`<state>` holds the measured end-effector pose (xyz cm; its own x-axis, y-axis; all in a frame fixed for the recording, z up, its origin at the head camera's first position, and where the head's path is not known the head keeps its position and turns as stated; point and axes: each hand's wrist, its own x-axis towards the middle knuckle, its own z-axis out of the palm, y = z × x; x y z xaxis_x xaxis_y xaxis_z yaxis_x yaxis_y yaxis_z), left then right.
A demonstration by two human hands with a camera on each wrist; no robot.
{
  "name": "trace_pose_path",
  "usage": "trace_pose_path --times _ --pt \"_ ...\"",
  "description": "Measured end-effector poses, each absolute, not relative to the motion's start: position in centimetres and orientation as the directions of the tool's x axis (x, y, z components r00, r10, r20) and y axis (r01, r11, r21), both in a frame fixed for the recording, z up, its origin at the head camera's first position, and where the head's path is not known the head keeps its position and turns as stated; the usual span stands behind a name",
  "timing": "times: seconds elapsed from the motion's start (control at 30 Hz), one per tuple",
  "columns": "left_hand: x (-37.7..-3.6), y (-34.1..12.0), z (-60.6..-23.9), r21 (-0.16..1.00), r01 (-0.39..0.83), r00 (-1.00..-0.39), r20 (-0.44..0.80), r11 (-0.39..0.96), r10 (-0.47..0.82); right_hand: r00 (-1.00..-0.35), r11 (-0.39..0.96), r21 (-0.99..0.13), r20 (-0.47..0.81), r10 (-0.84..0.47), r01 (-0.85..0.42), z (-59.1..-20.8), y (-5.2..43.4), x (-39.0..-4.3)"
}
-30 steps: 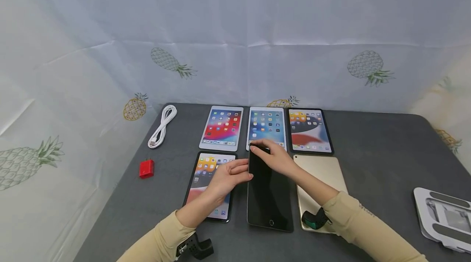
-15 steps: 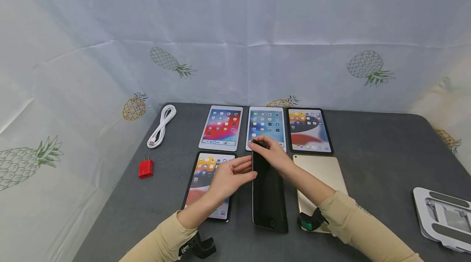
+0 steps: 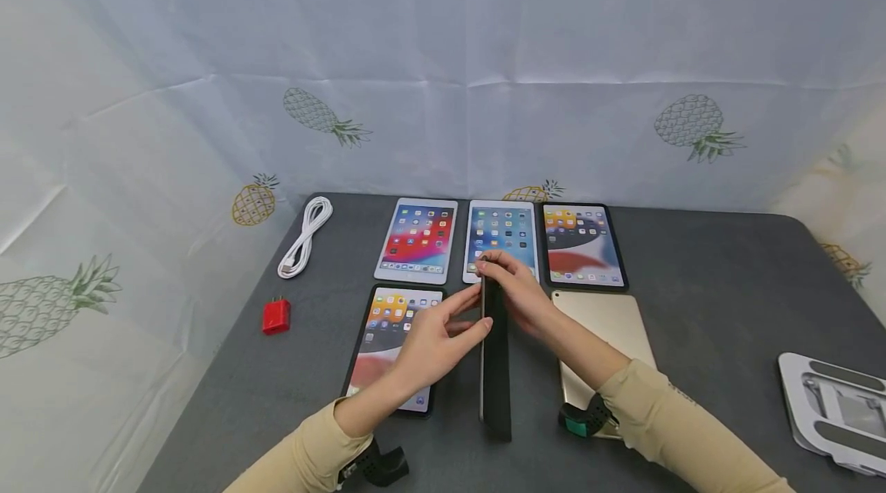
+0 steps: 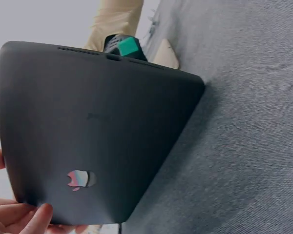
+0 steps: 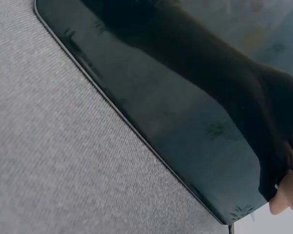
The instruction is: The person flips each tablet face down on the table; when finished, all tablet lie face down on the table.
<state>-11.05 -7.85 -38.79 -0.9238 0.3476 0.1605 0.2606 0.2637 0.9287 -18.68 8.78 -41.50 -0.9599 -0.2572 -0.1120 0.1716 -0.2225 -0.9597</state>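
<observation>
Your right hand (image 3: 515,287) pinches the far end of the dark tablet (image 3: 495,370), thumb and fingers closed on its top edge. The dark tablet stands on its long edge on the grey table (image 3: 706,285), in the middle of the near row, its black screen facing right and its dark back facing left. Your left hand (image 3: 432,343) rests against that back with the fingers only lightly bent; the index finger reaches to the far end near your right hand. In the left wrist view the back shows a logo and fingertips (image 4: 36,217) touch its lower corner, though whether they curl round the edge is not clear from that angle.

Left of the dark tablet, a lit black-framed tablet (image 3: 391,335) lies flat, partly under your left forearm. To the right, a gold tablet (image 3: 609,324) lies face down, partly under your right forearm.

The far row holds three lit tablets: a white tablet with red wallpaper (image 3: 418,240), a white tablet with blue wallpaper (image 3: 501,231) just beyond your right hand, and a black tablet (image 3: 584,245).

A coiled white cable (image 3: 306,236) lies at far left, a red charger (image 3: 276,316) nearer on the left, and a white stand (image 3: 834,410) at the near right edge.
</observation>
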Motion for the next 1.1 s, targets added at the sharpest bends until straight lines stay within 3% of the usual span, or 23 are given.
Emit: trace_pose_path --times 0.3,0.47,0.77,0.97,1.1 --pt "-9.9 -7.2 -39.6 0.847 0.445 -0.859 0.313 0.291 0.404 -0.95 -0.238 -0.96 -0.071 -0.303 0.148 -41.6 10.0 -18.5" --pt "-9.1 -6.9 -40.2 0.742 0.599 -0.773 0.438 0.301 0.459 -0.944 -0.242 -0.961 -0.049 -0.325 0.133 -41.7 10.8 -18.4" --pt "-8.9 -6.3 -40.4 0.48 0.857 -0.481 0.616 0.186 0.624 -0.935 -0.21 -0.972 -0.028 -0.354 0.108 -41.7 12.3 -18.4" --pt "-9.0 -5.3 -40.6 0.23 0.964 -0.256 0.676 0.133 0.691 -0.939 -0.153 -0.987 0.007 -0.345 0.049 -41.5 13.1 -18.0" --pt "-9.0 -4.5 -40.9 0.125 0.983 -0.181 0.691 0.131 0.7 -0.944 -0.056 -0.998 0.032 -0.327 -0.014 -41.2 13.6 -17.6"
